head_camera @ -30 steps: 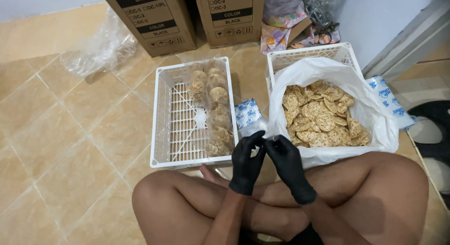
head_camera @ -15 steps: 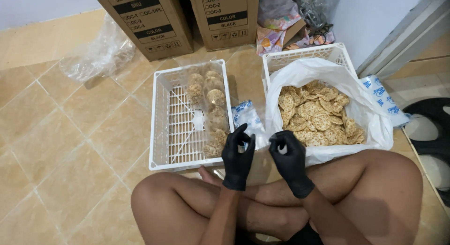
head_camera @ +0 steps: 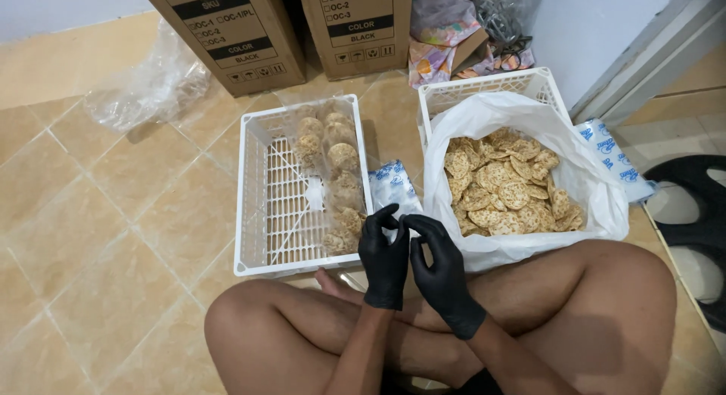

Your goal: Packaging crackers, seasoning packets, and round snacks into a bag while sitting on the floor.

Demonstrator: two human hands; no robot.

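Just beyond the fingertips of both hands lies a small white packet with blue print (head_camera: 395,185), flat on the tiled floor (head_camera: 98,236) between the two crates. A second pack of the same white and blue (head_camera: 614,157) lies well to the right of the hands, beside the right crate. Far ahead of the hands stand two brown cardboard boxes — the left box (head_camera: 227,32) and the right box (head_camera: 355,24) — each with a white label bearing black bars and small printed marks on the face turned this way. To the right of those boxes sits a crumpled heap of colourful wrappers (head_camera: 454,40), and well off to the left a loose clear plastic bag (head_camera: 151,81) lies on the tiles.

The left hand (head_camera: 384,259) and right hand (head_camera: 439,270), both in black gloves, are raised together over the person's crossed legs, fingertips meeting in a pinch. Whether something thin is held between them I cannot tell.

Ahead and left of the hands is a white slatted crate (head_camera: 261,213); along its right side lies a clear bag of stacked round crackers (head_camera: 333,176). Ahead and right is a second white crate (head_camera: 491,85) lined with a white plastic bag (head_camera: 597,206) — it holds a loose pile of flat golden crackers (head_camera: 503,187).
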